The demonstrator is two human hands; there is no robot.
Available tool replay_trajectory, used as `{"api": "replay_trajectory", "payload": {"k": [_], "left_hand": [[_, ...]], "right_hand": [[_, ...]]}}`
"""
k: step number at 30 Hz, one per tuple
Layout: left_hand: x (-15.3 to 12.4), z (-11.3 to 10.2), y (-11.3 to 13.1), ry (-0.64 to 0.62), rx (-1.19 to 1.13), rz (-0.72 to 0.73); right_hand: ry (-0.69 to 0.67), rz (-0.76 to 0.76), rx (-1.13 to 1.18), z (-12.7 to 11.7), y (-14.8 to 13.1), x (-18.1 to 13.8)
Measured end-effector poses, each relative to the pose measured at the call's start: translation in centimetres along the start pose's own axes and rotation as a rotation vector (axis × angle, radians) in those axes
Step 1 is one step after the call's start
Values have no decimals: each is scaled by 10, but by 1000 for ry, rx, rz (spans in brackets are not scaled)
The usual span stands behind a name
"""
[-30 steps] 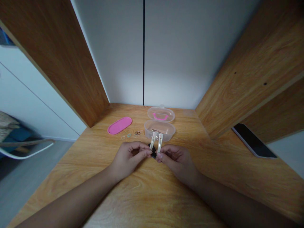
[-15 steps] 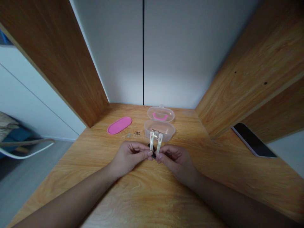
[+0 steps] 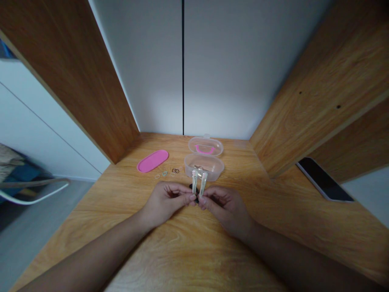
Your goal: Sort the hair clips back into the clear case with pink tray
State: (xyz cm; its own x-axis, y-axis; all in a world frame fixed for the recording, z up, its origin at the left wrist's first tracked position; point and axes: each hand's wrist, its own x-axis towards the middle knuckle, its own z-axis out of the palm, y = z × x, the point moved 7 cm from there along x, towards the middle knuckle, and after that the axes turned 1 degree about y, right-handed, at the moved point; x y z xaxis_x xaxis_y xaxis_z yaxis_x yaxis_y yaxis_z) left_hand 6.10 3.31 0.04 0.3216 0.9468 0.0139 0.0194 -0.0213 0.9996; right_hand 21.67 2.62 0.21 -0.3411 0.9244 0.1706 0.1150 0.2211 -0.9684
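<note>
The wooden tabletop (image 3: 170, 259) bears an open clear box (image 3: 216, 174), a pink tray (image 3: 152, 161), small rings (image 3: 165, 173) and a phone (image 3: 323, 178).

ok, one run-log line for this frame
left hand: pinching pale clip | right hand: pinching second pale clip | clear box: open, beyond hands | pink oval piece: left of box | phone: far right

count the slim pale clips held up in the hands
2: one slim pale metallic clip in the left hand, and a second such clip in the right hand. The fingers may hide others.
</note>
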Motion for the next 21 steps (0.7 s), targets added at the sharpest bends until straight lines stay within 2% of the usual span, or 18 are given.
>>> {"api": "replay_trajectory", "payload": {"k": [9, 17, 21], "left_hand": [[-4, 0, 2, 22, 49, 94], [-4, 0, 11, 25, 184, 208], [-8, 3, 22, 12, 323, 317]], "right_hand": [[-22, -57, -163, 0, -3, 0], [-37, -136, -357, 1, -9, 0], [-29, -154, -396, 0, -11, 0]]}}
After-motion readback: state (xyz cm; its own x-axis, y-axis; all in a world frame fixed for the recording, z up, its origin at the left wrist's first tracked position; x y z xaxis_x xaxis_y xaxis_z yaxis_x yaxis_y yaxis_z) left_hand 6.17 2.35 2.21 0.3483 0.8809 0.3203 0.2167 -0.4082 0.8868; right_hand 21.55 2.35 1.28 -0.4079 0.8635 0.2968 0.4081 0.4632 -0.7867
